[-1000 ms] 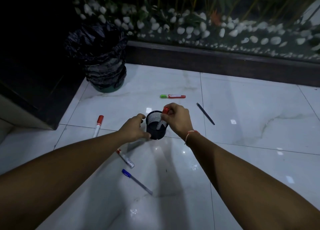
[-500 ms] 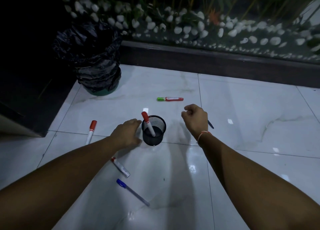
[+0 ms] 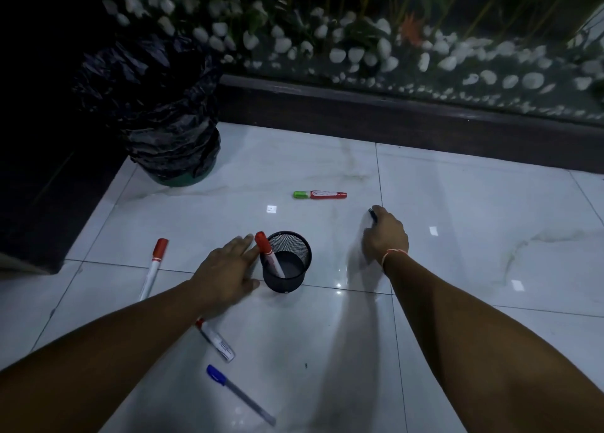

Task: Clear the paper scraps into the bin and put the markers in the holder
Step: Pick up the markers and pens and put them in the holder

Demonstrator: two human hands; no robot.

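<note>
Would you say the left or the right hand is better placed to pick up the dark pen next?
Right: the right hand already lies over the dark pen; the left hand rests beside the holder.

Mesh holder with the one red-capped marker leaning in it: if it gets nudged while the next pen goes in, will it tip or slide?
The mesh holder looks light and stands on glossy tile, so it would probably slide. The red-capped marker leans on one rim, perhaps favouring tipping that way. The left hand beside it should steady it.

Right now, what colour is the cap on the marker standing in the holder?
Red: the marker in the black mesh holder has a red cap, seen in the head view.
</note>
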